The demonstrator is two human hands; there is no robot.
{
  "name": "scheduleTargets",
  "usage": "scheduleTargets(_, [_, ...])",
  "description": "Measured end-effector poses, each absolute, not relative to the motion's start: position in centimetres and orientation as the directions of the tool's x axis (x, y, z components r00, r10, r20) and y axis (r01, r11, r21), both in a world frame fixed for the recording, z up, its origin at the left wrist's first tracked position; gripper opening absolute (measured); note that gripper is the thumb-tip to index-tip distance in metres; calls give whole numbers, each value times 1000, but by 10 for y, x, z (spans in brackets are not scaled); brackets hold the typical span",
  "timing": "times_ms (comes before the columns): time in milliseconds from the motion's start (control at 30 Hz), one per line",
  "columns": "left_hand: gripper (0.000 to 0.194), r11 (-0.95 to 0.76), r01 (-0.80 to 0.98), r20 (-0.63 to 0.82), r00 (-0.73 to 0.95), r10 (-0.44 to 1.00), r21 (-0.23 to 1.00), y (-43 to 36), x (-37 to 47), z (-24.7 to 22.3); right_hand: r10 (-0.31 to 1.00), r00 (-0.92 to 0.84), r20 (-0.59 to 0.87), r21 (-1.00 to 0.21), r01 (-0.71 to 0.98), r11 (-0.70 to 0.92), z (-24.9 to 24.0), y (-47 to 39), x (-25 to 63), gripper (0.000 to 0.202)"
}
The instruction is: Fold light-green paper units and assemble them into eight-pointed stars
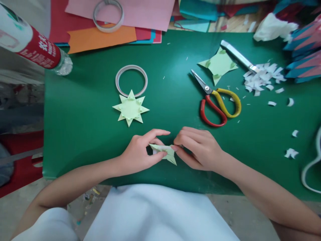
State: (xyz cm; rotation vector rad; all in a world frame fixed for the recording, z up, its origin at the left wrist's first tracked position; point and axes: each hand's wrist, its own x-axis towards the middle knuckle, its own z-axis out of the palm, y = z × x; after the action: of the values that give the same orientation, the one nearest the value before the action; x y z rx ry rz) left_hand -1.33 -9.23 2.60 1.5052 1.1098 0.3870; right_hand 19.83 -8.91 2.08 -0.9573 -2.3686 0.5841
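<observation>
Near the table's front edge, my left hand (pixel 140 150) pinches a small folded pale green paper piece (pixel 169 156) between thumb and fingers, its index finger stretched out above. My right hand (pixel 199 147) has its fingertips pressed together at the right end of that paper. Whether they grip the paper or something smaller cannot be made out. Beyond my left hand lies a pale green eight-pointed paper star (pixel 130 108), touching a roll of tape (pixel 118 78). Scissors with red and yellow handles (pixel 213 112) lie partly open beyond my right hand.
A four-pointed green paper piece (pixel 218 65), a metal-and-white cutter (pixel 238 56) and white paper scraps (pixel 262 78) lie at the back right of the green table (pixel 82 107). Coloured sheets (pixel 100 40) with another tape roll (pixel 95 15) are at the back left, beside a bottle (pixel 41 48).
</observation>
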Motion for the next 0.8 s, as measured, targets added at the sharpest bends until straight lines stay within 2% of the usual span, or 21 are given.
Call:
scheduleTargets(267, [32, 353, 218, -414, 413, 811, 910, -92, -13, 26, 838, -490, 241, -789, 404, 463, 22, -94, 192, 18])
scheduleTargets(400, [27, 402, 160, -432, 372, 821, 901, -90, -12, 26, 870, -460, 178, -862, 353, 363, 24, -94, 191, 24])
scheduleTargets(567, [26, 427, 125, -441, 376, 815, 896, -88, -12, 28, 909, -416, 3, -950, 284, 133, 26, -94, 191, 36])
scheduleTargets(667, [25, 424, 128, -441, 360, 822, 896, -87, -12, 28, 912, -396, -103, -960, 280, 14, 26, -95, 191, 41])
scheduleTargets(733, [25, 415, 144, -438, 351, 827, 898, -87, -12, 27, 920, -387, -60, -948, 311, 69, 26, -95, 191, 40])
scheduleTargets(800, [25, 409, 160, -439, 339, 832, 899, -88, -12, 27, 926, -369, 80, -888, 396, 234, 24, -95, 190, 31])
